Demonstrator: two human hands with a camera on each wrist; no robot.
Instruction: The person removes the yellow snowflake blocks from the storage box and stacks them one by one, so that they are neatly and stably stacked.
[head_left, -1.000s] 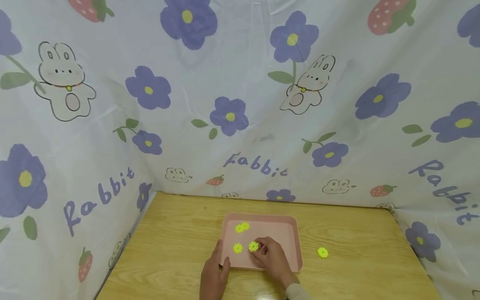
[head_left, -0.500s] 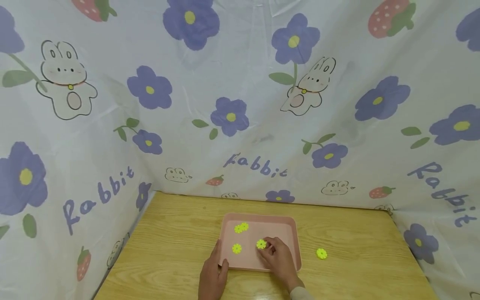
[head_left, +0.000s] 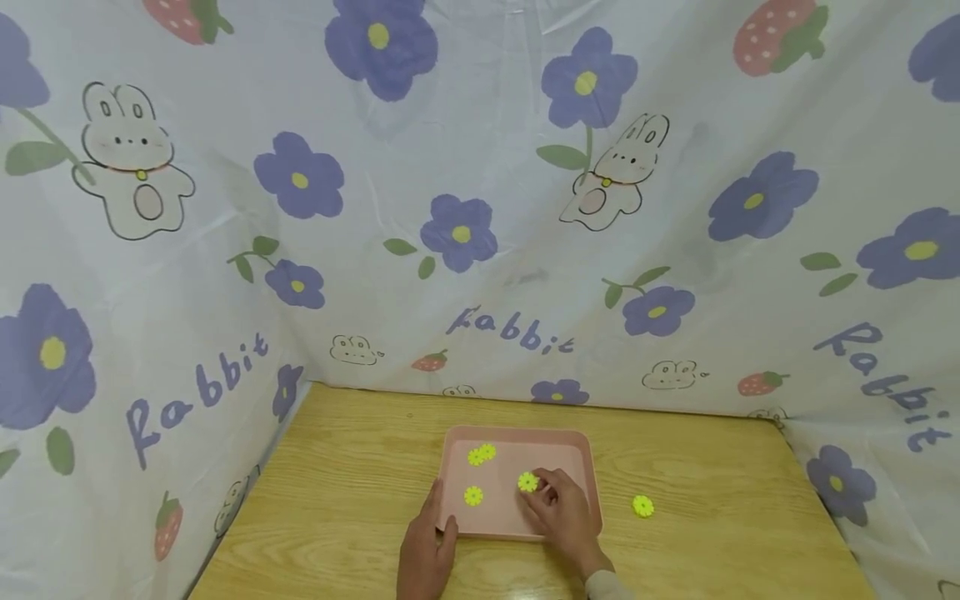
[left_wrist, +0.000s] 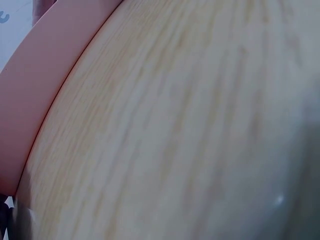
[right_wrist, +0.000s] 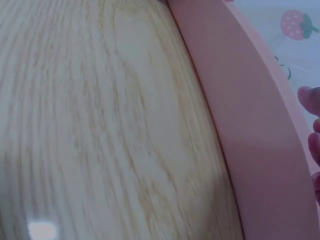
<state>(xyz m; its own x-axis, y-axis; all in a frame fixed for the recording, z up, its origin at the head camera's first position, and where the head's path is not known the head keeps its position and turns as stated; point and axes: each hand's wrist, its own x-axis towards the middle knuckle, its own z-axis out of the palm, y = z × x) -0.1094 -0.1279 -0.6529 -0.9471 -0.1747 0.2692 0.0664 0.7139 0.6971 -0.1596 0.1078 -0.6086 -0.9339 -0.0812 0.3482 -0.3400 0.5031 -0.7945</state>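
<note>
A pink tray (head_left: 577,467) lies on the wooden table (head_left: 345,483). In it are two overlapping yellow-green flower pieces (head_left: 482,454) and a single one (head_left: 473,496). My right hand (head_left: 542,492) reaches into the tray and pinches another flower piece (head_left: 528,482) at its fingertips. My left hand (head_left: 441,512) holds the tray's front left corner, fingers along the outer side and thumb over the rim. One more flower piece (head_left: 642,506) lies on the table right of the tray. The right wrist view shows the tray wall (right_wrist: 250,125) and fingertips (right_wrist: 311,99); the left wrist view shows only the tray edge (left_wrist: 30,100) and wood.
A printed cloth (head_left: 480,208) with purple flowers, rabbits and strawberries hangs close around the table's back, left and right sides. Bare wood stretches left and right of the tray.
My right hand has carried its flower piece a little to the right and farther back inside the tray. The left hand, the tray and the other pieces have stayed put.
</note>
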